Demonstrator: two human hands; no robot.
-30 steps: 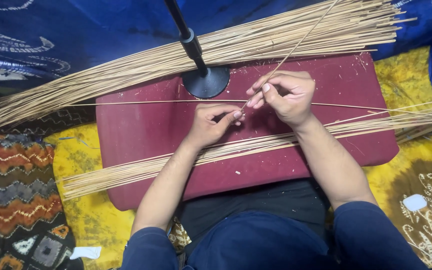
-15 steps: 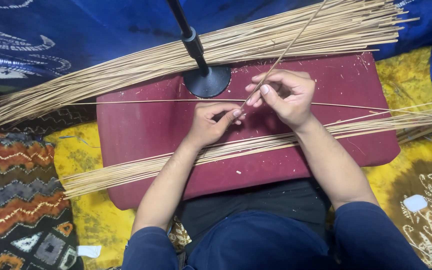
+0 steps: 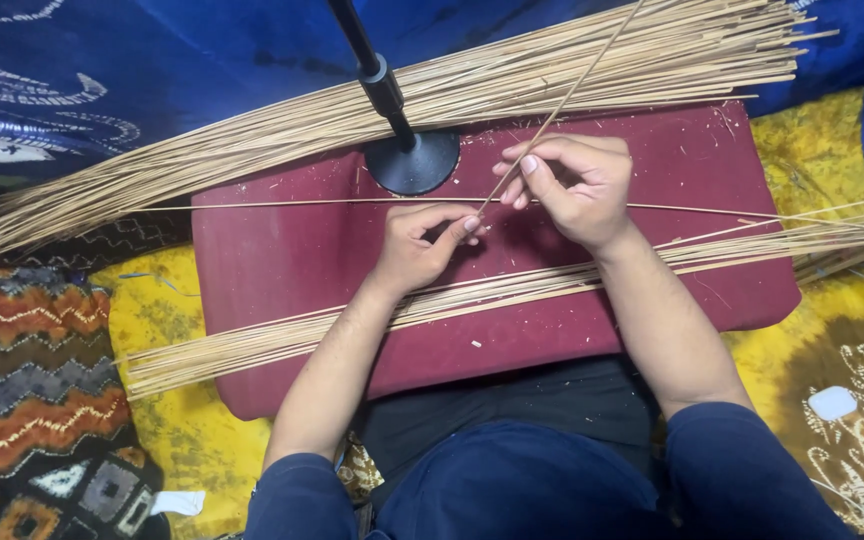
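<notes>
My right hand (image 3: pixel 574 188) pinches a thin bamboo stick (image 3: pixel 564 102) that slants up to the right over the far pile. My left hand (image 3: pixel 420 245) holds the same stick's lower end between thumb and forefinger, just left of the right hand. Both hands hover over a dark red board (image 3: pixel 272 270) on my lap. A single long stick (image 3: pixel 282 204) lies flat across the board under the hands. One bundle of sticks (image 3: pixel 252 345) lies along the board's near edge, under my forearms. A larger pile of sticks (image 3: pixel 352 115) lies across the far edge.
A black stand with a round base (image 3: pixel 414 160) and a slanted pole sits on the board's far side, close to my left hand. Blue patterned cloth (image 3: pixel 72 90) lies beyond; yellow cloth (image 3: pixel 152 310) and a zigzag-patterned cushion (image 3: pixel 32 400) lie to the left.
The slanted stick held by both hands has tilted slightly steeper; my hands stay in almost the same place over the board.
</notes>
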